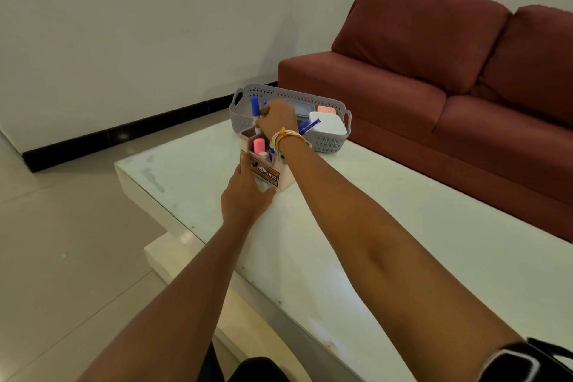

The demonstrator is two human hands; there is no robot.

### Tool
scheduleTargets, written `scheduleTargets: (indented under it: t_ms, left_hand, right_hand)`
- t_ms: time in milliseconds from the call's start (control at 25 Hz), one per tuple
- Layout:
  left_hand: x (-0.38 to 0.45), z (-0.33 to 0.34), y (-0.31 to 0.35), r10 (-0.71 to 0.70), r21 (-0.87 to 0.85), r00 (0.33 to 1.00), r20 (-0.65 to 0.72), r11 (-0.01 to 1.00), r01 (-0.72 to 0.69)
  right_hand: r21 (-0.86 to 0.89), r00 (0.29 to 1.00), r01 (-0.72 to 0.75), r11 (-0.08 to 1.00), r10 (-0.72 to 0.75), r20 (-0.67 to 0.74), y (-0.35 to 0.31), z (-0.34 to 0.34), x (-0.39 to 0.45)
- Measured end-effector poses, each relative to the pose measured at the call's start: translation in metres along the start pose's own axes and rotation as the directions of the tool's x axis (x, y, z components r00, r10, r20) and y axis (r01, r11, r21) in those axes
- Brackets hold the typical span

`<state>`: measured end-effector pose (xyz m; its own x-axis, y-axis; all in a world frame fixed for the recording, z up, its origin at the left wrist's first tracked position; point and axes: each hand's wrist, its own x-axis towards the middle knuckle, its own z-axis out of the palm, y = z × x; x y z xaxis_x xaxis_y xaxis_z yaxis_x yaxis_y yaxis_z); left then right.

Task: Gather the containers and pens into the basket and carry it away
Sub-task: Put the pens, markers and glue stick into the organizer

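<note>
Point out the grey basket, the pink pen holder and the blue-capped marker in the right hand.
grey basket [245, 94]: head view, far left rim.
pink pen holder [286, 177]: head view, right side wall.
blue-capped marker [255, 105]: head view, blue cap.

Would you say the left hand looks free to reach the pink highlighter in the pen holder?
Probably not yet: the left hand grips the pen holder, though the pink highlighter stands uncovered.

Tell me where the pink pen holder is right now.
The pink pen holder stands on the white table, just in front of the grey basket, steadied by the left hand.
</note>
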<state>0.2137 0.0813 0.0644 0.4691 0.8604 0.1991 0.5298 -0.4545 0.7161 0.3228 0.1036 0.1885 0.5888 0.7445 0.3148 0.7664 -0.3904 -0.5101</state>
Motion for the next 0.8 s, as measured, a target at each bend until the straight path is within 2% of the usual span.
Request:
scheduleTargets:
  t_ms: [80, 240, 320, 480, 560, 680, 800]
  left_hand:
    - [-0.001, -0.002, 0.001, 0.004, -0.017, 1.0, 0.009, 1.0, -0.004]
    - [-0.011, -0.005, 0.005, 0.035, -0.039, 0.998, -0.045, 0.999, -0.037]
    - [-0.021, -0.009, 0.009, 0.073, -0.062, 0.996, -0.043, 0.995, -0.076]
    - [-0.059, -0.01, 0.022, 0.182, -0.05, 0.983, -0.022, 0.982, -0.182]
    - [-0.082, -0.005, 0.035, 0.218, -0.065, 0.975, -0.042, 0.973, -0.221]
    - [-0.116, 0.012, 0.059, 0.317, -0.06, 0.948, 0.009, 0.947, -0.316]
    - [-0.146, 0.032, 0.086, 0.386, -0.091, 0.917, 0.097, 0.921, -0.378]
  right_hand:
    - [-0.019, 0.999, -0.017, 1.0, 0.016, -0.031, 0.002, 0.0, -0.005]
    - [0.177, 0.968, -0.08, 0.981, 0.118, -0.219, 0.017, -0.022, -0.033]
    - [0.206, 0.958, -0.1, 0.974, 0.15, -0.246, 0.03, -0.034, -0.061]
    - [0.156, 0.966, -0.152, 0.976, 0.18, -0.184, 0.066, -0.061, -0.13]
    - [0.166, 0.955, -0.252, 0.953, 0.273, -0.114, 0.092, -0.078, -0.158]
    - [0.174, 0.923, -0.382, 0.907, 0.384, 0.024, 0.129, -0.106, -0.197]
    - [0.112, 0.887, -0.46, 0.881, 0.462, 0.007, 0.162, -0.139, -0.227]
